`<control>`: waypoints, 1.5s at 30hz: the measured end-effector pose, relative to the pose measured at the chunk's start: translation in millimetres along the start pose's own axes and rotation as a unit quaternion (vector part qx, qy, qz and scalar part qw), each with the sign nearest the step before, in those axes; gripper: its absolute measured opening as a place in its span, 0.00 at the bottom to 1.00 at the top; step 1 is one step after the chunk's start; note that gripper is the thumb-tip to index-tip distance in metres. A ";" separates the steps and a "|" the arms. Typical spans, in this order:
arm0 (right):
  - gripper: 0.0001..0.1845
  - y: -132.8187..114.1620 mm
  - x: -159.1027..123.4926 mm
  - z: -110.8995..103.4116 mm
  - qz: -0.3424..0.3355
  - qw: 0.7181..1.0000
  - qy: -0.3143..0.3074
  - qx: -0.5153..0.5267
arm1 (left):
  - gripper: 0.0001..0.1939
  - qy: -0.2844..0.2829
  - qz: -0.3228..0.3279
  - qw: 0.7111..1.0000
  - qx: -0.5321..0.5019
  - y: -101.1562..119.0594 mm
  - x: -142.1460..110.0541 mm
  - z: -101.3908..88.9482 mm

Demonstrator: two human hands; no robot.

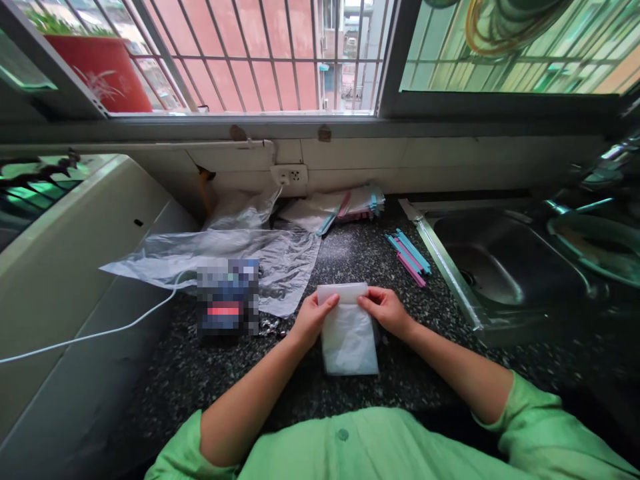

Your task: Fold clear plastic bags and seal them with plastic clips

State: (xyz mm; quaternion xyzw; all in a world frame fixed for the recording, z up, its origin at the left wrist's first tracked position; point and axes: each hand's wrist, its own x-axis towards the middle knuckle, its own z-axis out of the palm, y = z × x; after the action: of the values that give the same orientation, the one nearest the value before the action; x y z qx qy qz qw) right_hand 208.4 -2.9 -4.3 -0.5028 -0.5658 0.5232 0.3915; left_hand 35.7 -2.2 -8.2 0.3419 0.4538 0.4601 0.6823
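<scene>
A folded, translucent white plastic bag (pixel 350 340) is held upright in front of me, just above the dark counter. My left hand (pixel 316 313) grips its upper left edge, thumb on the near face. At the upper right edge my right hand (pixel 387 308) pinches it in the same way. The fingers behind the plastic are hidden. Beyond my right hand lies a loose group of pink and blue plastic strips (pixel 409 257). To the left of my left hand, a clear plastic sheet (pixel 285 267) is spread over the counter.
A steel sink (pixel 480 260) is set in at the right. Against the back wall sits a stack of flat bags with pink and blue strips (pixel 345 203). A blurred-out object (pixel 225 300) and a white cable (pixel 135 323) are at the left, near a pale basin (pixel 90 213).
</scene>
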 end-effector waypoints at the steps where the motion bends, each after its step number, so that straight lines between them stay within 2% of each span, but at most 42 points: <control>1: 0.16 1.3 -0.1 0.8 -0.005 1.000 0.000 -0.009 | 0.22 0.002 -0.018 1.000 -0.004 -0.6 0.3 0.2; 7: 0.16 5.5 1.7 0.2 -0.022 0.999 0.009 -0.030 | 0.23 0.019 -0.029 0.999 -0.018 -1.7 0.4 1.7; 13: 0.19 2.8 2.5 0.8 -0.031 0.999 0.042 0.004 | 0.22 -0.022 -0.032 0.999 -0.004 -3.0 1.6 -2.3; 15: 0.19 -0.2 7.3 -8.0 -0.037 0.998 0.039 -0.023 | 0.21 -0.006 -0.015 1.000 0.004 -2.4 3.5 -5.1; 17: 0.20 -4.1 15.3 -27.7 -0.048 0.994 0.061 -0.077 | 0.21 0.017 -0.002 1.000 0.003 -0.6 6.0 -7.4; 19: 0.19 -7.6 24.2 -57.8 -0.074 0.972 0.166 -0.147 | 0.20 0.036 0.001 0.999 -0.004 1.7 8.1 -8.7; 21: 0.16 -9.4 30.8 -92.5 -0.068 0.927 0.266 -0.255 | 0.20 0.045 -0.002 0.999 -0.008 3.5 9.1 -8.5; 22: 0.14 -9.5 32.7 -108.8 -0.045 0.901 0.298 -0.313 | 0.20 0.045 -0.004 0.999 -0.007 4.0 9.2 -8.0; 25: 0.12 -7.1 34.0 -143.1 0.066 0.841 0.317 -0.433 | 0.21 0.037 -0.008 0.999 0.002 3.7 8.4 -6.3; 27: 0.12 -4.2 33.7 -151.6 0.117 0.829 0.293 -0.462 | 0.21 0.037 -0.009 0.999 0.012 2.8 8.0 -6.0; 30: 0.12 0.8 34.8 -151.9 0.142 0.828 0.264 -0.473 | 0.21 0.038 -0.007 0.999 0.028 1.8 8.2 -6.8; 38: 0.11 15.2 40.3 -156.0 0.084 0.861 0.242 -0.440 | 0.21 0.027 -0.001 0.999 0.042 2.3 7.8 -8.2; 45: 0.11 15.0 41.5 -149.2 0.071 0.871 0.223 -0.432 | 0.21 0.023 -0.004 0.999 0.045 4.5 7.0 -7.2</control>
State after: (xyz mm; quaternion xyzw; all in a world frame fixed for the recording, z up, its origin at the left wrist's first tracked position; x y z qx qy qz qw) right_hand 347.5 66.5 -0.7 -0.7639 -0.5956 0.1275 0.2129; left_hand 28.6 6.3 -8.9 0.3592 0.4910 0.4443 0.6576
